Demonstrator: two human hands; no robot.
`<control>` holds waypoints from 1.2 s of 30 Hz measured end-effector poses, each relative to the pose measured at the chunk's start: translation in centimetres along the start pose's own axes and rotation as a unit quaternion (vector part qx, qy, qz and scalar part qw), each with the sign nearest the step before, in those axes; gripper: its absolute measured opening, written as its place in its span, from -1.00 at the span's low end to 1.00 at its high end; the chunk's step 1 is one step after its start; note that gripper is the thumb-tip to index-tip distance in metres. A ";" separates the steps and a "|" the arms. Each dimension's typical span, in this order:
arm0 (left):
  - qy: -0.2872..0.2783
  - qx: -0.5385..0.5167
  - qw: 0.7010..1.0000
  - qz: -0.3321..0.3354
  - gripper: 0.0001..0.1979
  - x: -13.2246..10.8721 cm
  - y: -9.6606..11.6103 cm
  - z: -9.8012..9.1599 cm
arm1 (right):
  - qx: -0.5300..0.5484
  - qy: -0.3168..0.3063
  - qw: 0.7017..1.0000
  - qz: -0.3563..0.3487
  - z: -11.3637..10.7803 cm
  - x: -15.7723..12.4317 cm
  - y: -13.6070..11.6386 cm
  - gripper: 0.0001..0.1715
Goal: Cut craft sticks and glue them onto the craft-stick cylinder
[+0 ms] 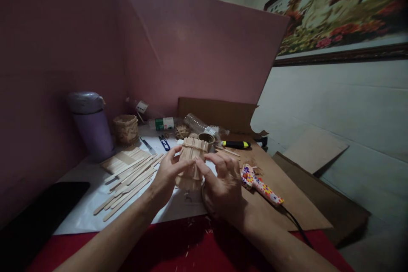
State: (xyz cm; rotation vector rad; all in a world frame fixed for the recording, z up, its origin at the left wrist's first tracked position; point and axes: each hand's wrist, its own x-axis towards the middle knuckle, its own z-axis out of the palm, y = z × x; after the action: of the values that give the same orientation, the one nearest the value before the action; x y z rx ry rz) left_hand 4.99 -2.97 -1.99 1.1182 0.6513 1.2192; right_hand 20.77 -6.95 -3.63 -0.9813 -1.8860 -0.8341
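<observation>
Between my hands stands a small cup-shaped piece made of wooden craft sticks (193,146), with a strand of twine (195,147) wound around its upper part. My left hand (167,174) grips its left side, thumb across the front and fingers around the far edge. On the other side, my right hand (221,182) is curled in, its thumb and bent fingers pressed to the right front of the cup. Whether those fingertips also hold a twine end is too small to tell. Several loose craft sticks (130,185) lie left of my left hand.
At the left stand a purple tumbler (92,127) and a twine-wrapped cup (126,129). Plastic bottles (197,124), a blue cutter (164,143), tweezers (147,146) and a roll of tape (206,137) lie behind. A yellow-black knife (236,144) and a flowered glue gun (261,187) lie right, on cardboard (293,212).
</observation>
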 end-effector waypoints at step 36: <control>-0.024 -0.030 0.999 0.020 -0.61 -0.3 0.0 0.5 | 0.032 -0.008 0.999 0.020 -0.2 -0.4 -0.5 -0.50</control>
State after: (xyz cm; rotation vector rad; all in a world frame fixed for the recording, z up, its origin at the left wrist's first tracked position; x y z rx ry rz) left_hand 5.39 -3.45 -1.87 1.1126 0.5551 1.2354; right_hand 20.58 -7.50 -3.97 -0.9852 -1.8884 -0.7397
